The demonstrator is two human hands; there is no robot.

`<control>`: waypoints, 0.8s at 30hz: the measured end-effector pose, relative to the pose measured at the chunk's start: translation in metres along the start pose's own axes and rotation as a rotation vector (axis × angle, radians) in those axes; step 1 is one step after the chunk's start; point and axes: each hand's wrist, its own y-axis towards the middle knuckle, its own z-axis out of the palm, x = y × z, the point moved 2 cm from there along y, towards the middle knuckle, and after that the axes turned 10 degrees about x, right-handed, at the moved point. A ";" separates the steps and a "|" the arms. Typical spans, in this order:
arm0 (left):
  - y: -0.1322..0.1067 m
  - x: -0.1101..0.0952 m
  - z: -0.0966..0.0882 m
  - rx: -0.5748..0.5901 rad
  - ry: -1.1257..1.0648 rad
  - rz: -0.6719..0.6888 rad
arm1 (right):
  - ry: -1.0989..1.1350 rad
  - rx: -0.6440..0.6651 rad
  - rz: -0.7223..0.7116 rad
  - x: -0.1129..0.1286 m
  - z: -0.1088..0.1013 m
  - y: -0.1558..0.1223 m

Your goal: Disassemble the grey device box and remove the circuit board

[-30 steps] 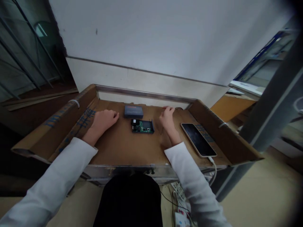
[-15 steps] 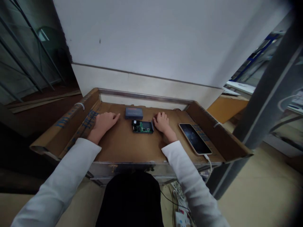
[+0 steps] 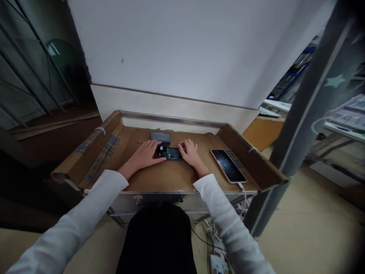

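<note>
A small green circuit board in a dark tray (image 3: 171, 153) lies on the cardboard-covered table (image 3: 159, 177). My left hand (image 3: 146, 155) rests flat with fingers stretched out, its fingertips touching the board's left end. My right hand (image 3: 189, 151) lies at the board's right end, fingers curled against its edge. Just behind the board sits a small grey-blue box (image 3: 160, 136), untouched by either hand.
A smartphone (image 3: 228, 165) with a white cable lies face up at the right of the table. Raised cardboard flaps (image 3: 94, 146) line both sides. A metal rail and white wall stand behind. A grey post (image 3: 299, 114) rises at the right; a power strip lies on the floor.
Both hands have moved inward to the circuit board: the left slid right to its left end, the right came back from the far edge to its right end.
</note>
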 end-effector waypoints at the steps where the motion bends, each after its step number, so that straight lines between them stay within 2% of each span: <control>1: 0.001 0.000 0.001 0.010 -0.009 0.009 | 0.004 0.017 -0.013 0.001 0.001 -0.001; 5: 0.003 0.003 0.001 0.050 -0.092 0.070 | 0.039 0.084 -0.041 0.005 0.003 -0.005; 8: 0.000 0.013 -0.001 0.043 -0.214 0.055 | 0.059 0.107 -0.015 0.004 0.003 -0.006; 12: -0.012 0.026 -0.008 -0.021 -0.300 -0.002 | 0.068 0.080 0.007 0.006 -0.001 -0.006; 14: -0.019 0.028 -0.014 -0.073 -0.307 -0.021 | 0.104 0.044 -0.028 0.010 -0.007 -0.009; 19: -0.030 0.014 -0.026 -0.217 -0.298 -0.007 | 0.270 -0.003 -0.237 0.027 -0.017 -0.026; 24: -0.039 0.000 -0.033 -0.294 -0.279 0.040 | 0.316 0.042 -0.264 0.031 -0.021 -0.040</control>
